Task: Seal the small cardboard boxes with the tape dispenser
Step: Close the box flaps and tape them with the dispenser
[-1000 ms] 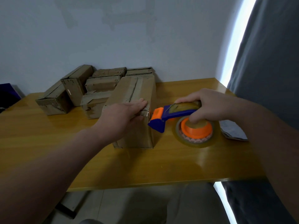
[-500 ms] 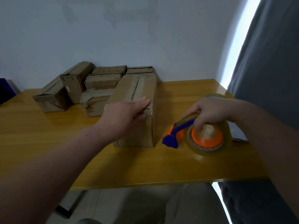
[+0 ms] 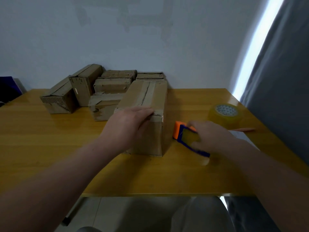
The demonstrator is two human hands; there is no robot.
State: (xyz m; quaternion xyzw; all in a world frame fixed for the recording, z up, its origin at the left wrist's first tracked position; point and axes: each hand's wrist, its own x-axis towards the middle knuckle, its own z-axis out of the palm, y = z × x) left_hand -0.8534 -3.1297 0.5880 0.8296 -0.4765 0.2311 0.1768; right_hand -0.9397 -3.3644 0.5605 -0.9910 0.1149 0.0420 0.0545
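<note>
A long cardboard box [image 3: 150, 96] stands in the middle of the wooden table [image 3: 50, 139], with tape along its top seam. My left hand [image 3: 128, 126] lies over the box's near top edge, fingers pressing the tape end down. To the right of the box lies the blue and orange tape dispenser [image 3: 185, 138] on the table. My right hand [image 3: 214, 138] grips its rear part and covers its roll.
Several more small cardboard boxes [image 3: 107, 91] are piled against the wall behind and to the left. A spare roll of clear tape [image 3: 225, 116] and an orange pencil [image 3: 242, 129] lie at the right edge, next to a grey curtain [image 3: 284, 81].
My right hand pulled the dispenser away from the box's near end, swung it right and brought it down flat on the table. My left hand stayed on the box edge.
</note>
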